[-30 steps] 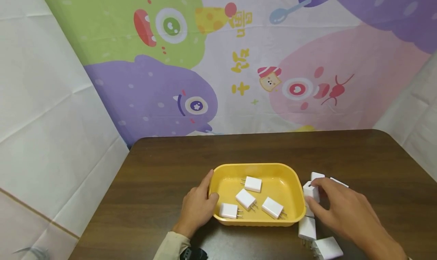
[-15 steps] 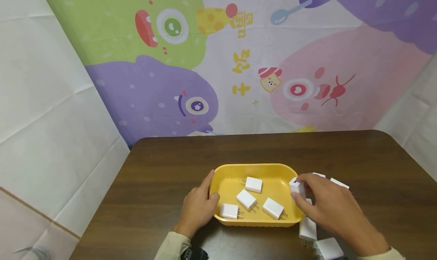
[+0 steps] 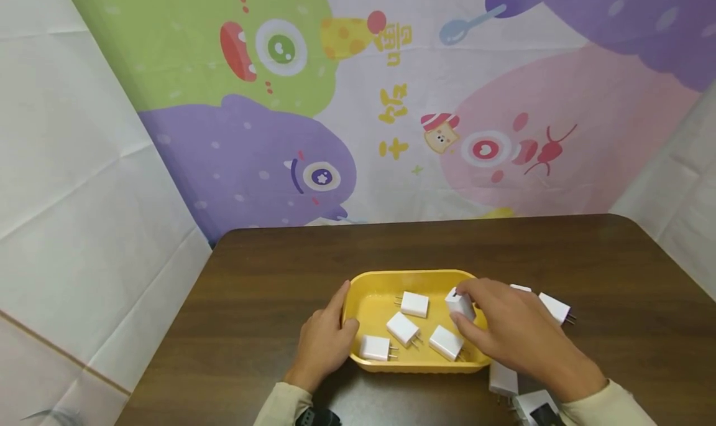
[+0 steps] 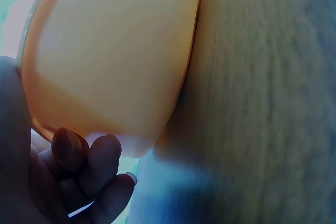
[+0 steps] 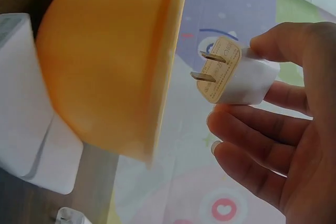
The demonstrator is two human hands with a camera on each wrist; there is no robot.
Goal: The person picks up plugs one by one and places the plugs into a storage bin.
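Observation:
In the head view a yellow plastic tray (image 3: 367,308) stands on the table with several white charger plugs lying in it, one of them a plug (image 3: 414,304) near the back wall. My left hand (image 3: 323,345) grips the tray's left end. The left wrist view has its curled fingers (image 4: 102,161) against the tray wall (image 4: 115,51). Over the tray's right part, my right hand (image 3: 517,329) pinches another charger plug (image 3: 460,304) between thumb and fingers. From the right wrist, that plug's two metal prongs (image 5: 212,56) and printed end face show plainly.
More white plugs lie on the dark wooden table (image 3: 268,301) right of the tray: one plug (image 3: 555,308) behind the right hand, others (image 3: 503,379) near the tray's front right corner. The right forearm partly covers them. A cartoon-printed cloth (image 3: 391,183) hangs behind the table.
My right hand has carried the pinched plug leftward from the group beside the tray, across the rim, to above the tray. My left hand keeps its hold on the tray.

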